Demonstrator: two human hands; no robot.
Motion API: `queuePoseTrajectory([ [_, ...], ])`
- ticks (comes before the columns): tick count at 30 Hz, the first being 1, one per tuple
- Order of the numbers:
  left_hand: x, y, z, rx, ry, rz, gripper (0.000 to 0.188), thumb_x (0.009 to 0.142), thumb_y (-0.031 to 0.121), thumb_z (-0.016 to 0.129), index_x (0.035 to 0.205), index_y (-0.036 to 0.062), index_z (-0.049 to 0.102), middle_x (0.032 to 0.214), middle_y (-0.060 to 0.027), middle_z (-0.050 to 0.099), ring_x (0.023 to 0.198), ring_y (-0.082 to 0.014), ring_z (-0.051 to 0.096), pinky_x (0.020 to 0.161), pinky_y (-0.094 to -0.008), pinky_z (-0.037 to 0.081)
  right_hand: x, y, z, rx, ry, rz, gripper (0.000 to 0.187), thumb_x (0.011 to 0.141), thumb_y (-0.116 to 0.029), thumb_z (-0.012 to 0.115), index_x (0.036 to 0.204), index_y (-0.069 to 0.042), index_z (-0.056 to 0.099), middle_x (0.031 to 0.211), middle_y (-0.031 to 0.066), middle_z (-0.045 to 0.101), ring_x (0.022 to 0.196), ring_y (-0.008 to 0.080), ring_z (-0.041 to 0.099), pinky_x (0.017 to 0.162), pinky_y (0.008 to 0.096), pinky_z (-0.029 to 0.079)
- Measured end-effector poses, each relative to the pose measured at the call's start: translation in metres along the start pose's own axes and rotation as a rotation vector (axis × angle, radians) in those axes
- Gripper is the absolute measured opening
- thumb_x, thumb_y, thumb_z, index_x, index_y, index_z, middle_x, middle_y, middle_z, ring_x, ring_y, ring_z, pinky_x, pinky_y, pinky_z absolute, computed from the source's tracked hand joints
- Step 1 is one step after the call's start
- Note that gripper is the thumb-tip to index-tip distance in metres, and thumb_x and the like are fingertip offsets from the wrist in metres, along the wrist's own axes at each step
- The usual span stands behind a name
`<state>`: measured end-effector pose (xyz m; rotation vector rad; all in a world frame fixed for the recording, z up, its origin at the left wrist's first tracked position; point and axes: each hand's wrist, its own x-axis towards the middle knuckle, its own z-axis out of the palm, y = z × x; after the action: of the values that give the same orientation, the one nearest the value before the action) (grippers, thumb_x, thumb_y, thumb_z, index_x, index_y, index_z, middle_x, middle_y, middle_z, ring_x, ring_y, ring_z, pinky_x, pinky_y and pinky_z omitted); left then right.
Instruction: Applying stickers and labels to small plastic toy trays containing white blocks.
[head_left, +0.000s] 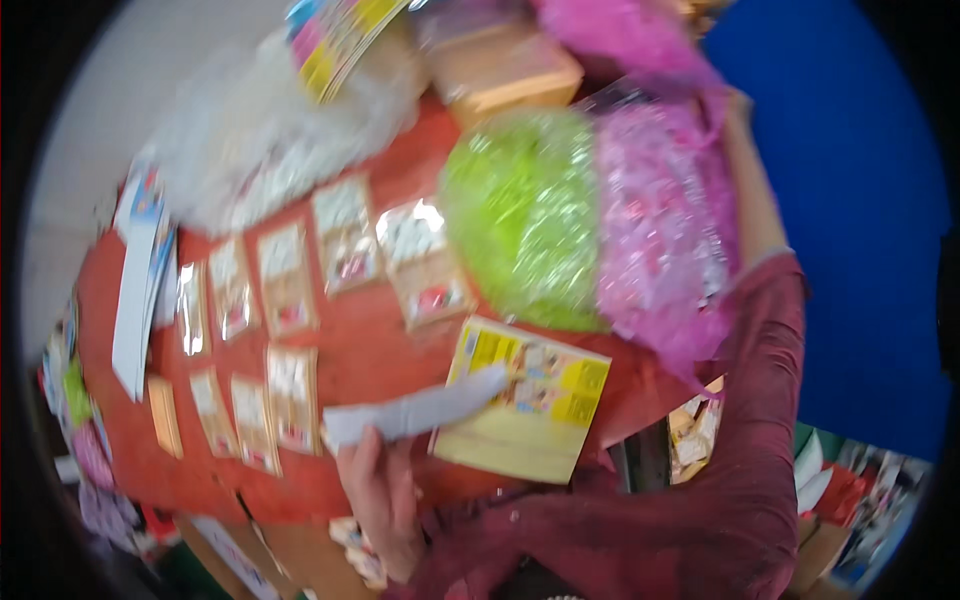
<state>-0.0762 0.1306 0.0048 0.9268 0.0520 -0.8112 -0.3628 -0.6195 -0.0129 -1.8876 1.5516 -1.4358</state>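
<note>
My left hand is closed on a folded white paper strip, which reaches right across a yellow printed card at the table's near edge. My right arm stretches far forward on the right. My right hand is at a pink plastic bag, with its fingers hidden and blurred. Just left of that forearm lie a clear bag of pink pieces and a clear bag of bright green pieces. Several small wooden trays in clear wrap, one of them a tray with white and red pieces, stand in two rows.
The red table carries a large clear plastic bag at the far left and a wooden box at the back. White sheets lie at the left edge. A stack of printed cards is at the top. A blue surface stands at right.
</note>
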Motion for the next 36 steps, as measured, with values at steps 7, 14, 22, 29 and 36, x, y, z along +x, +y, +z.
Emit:
queuePoseTrajectory([
  [7,-0.003,0.009,0.015,-0.176,0.055,-0.030,0.020,0.093,0.006,0.049,0.109,-0.0056,0.055,0.104,-0.0147,0.063,0.094,-0.0236,0.063,0.083,-0.0406,0.054,-0.158,-0.170,-0.057,0.305,-0.112,-0.114,0.021,0.082,-0.011,0.067,0.102,-0.004,0.067,0.088,0.0023,0.065,0.075,0.0081,0.057,0.068,0.0209,0.047],
  [14,-0.011,-0.001,0.006,-0.168,0.061,-0.031,0.019,0.093,0.008,0.049,0.104,-0.0045,0.059,0.100,-0.0134,0.065,0.090,-0.0206,0.064,0.079,-0.0371,0.057,-0.418,-0.368,-0.085,0.474,-1.342,0.131,0.022,0.066,0.003,0.069,0.085,-0.003,0.060,0.080,-0.0007,0.058,0.076,0.0074,0.056,0.064,0.0214,0.044],
  [22,-0.025,-0.005,0.007,-0.120,0.015,0.041,0.018,0.092,0.009,0.054,0.103,-0.0040,0.060,0.098,-0.0119,0.065,0.089,-0.0187,0.065,0.077,-0.0357,0.056,-0.491,-0.386,-0.062,0.420,-1.549,-0.251,0.017,0.066,-0.001,0.067,0.081,0.001,0.059,0.072,0.0009,0.052,0.060,0.0072,0.047,0.054,0.0233,0.039],
  [29,-0.030,-0.007,0.001,-0.124,-0.016,0.052,0.014,0.091,0.008,0.056,0.101,-0.0002,0.061,0.097,-0.0092,0.066,0.088,-0.0158,0.064,0.077,-0.0301,0.053,-0.500,-0.392,-0.061,0.453,-1.652,-0.158,0.020,0.066,-0.002,0.069,0.083,0.001,0.060,0.069,-0.0013,0.050,0.061,0.0060,0.047,0.054,0.0229,0.039],
  [36,-0.031,-0.006,0.002,-0.048,0.018,0.047,0.017,0.086,0.009,0.064,0.099,-0.0024,0.063,0.093,-0.0077,0.066,0.079,-0.0109,0.061,0.072,-0.0248,0.049,-0.499,-0.396,-0.063,0.440,-1.647,-0.097,0.021,0.066,-0.007,0.072,0.079,0.004,0.059,0.066,0.0053,0.055,0.060,0.0105,0.051,0.055,0.0280,0.043],
])
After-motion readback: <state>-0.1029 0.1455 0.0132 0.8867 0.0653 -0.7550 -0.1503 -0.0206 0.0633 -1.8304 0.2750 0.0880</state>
